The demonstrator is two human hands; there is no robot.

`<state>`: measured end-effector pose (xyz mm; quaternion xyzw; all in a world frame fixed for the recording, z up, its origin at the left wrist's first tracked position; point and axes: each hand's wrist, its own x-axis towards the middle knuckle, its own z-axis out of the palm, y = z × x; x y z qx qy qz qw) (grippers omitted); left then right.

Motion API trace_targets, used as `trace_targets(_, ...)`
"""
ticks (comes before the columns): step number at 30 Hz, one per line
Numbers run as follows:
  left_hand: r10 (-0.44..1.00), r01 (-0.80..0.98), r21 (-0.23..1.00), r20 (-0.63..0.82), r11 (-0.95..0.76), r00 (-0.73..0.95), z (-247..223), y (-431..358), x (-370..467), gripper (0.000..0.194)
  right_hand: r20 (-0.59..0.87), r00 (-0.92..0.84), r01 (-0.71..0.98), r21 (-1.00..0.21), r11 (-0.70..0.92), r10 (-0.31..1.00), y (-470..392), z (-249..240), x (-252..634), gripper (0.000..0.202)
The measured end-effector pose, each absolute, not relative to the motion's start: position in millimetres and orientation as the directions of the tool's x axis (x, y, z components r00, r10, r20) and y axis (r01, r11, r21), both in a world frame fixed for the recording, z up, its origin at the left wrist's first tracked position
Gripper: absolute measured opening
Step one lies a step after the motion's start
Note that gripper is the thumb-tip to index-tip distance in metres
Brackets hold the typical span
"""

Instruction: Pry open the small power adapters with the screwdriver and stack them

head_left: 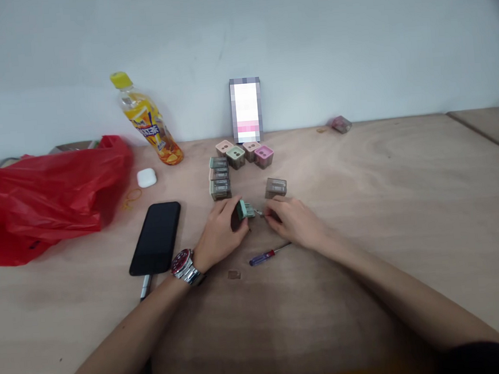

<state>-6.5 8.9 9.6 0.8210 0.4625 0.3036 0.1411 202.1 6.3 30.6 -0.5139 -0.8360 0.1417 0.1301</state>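
Desk (384, 199): wood, mostly matt, faint grain. Green piece (243, 209): opaque plastic. Small strip (258, 213) beside it: shiny, metal-looking. Container (276, 187): smoky see-through plastic, smooth. Screwdriver (261, 259): translucent plastic handle, metal shaft. Watch (187, 268): polished metal bracelet. Flat phone (156, 237): dark, glossy face. Bag (51, 197): thin crinkled plastic. Bottle (149, 123): clear glossy plastic. Case (146, 178): smooth white plastic. Wall (169, 43): smooth, matt.

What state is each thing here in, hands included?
Left hand: holding green piece
Right hand: beside metal bit, grip unclear
Grey case: separate from green piece
Screwdriver: lying loose
Four sharpeners: holes up
Three sharpeners: on their sides
Bottle: capped
White case: shut
Lit phone: upright, screen on
Dark phone: flat, screen dark, cable connected
Red bag: crumpled
Watch: worn
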Motion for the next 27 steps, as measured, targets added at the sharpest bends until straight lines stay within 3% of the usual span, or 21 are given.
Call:
trace_targets(8, 0.838, 0.649, 0.531, 0.385, -0.544, 0.387, 8.4, 8.5, -6.8, 0.048, 0.128, -0.429, 0.794, -0.417, 0.441, 0.894, 7.6, 30.2, 203.6, 0.007)
trace_targets(14, 0.806, 0.575, 0.565, 0.426, -0.592, 0.412, 11.0, 6.3, -8.3, 0.047, 0.066, -0.305, 0.535, -0.814, 0.228, 0.950, 11.5, 36.3, 204.1, 0.014)
trace_targets(16, 0.784, 0.536, 0.572, 0.437, -0.621, 0.441, 12.6, 5.5, -8.9, 0.047, 0.016, -0.288, 0.434, -0.889, 0.146, 0.957, 13.2, 37.1, 204.6, 0.020)
trace_targets(27, 0.741, 0.420, 0.630, 0.418, -0.653, 0.525, 15.5, 4.1, -11.5, 0.046, -0.189, -0.276, 0.378, -0.923, -0.075, 0.942, 13.5, 41.3, 202.8, 0.027)
